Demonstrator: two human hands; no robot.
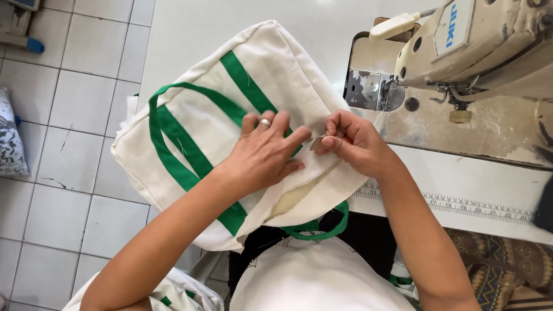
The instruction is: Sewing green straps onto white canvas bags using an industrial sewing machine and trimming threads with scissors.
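While one cream canvas bag (pixel 262 69) lies across the near edge of the white desk (pixel 190 23), both hands work on it at its right side. Two green straps run up its face side by side, and two green loop handles show: one (pixel 173 124) lying flat on the left of the bag, the other (pixel 322 230) hanging off the near edge toward the person's lap. The bag's long axis runs on a slant, from the near left up to the far right, its far end pointing toward the single sewing machine (pixel 478 46) at the right of the desk.

Left hand (pixel 265 155) lies palm down on the cloth, fingers spread and flat, pressing the bag rather than clasping anything; one ring sits on a finger. Right hand (pixel 354 144) is curled, its grip pinched closed on a small pale tab (pixel 318 143) at the bag's edge, just touching the left fingertips. Both forearms reach in from below, converging. Below the hands an open seam (pixel 299 193) shows beige lining.
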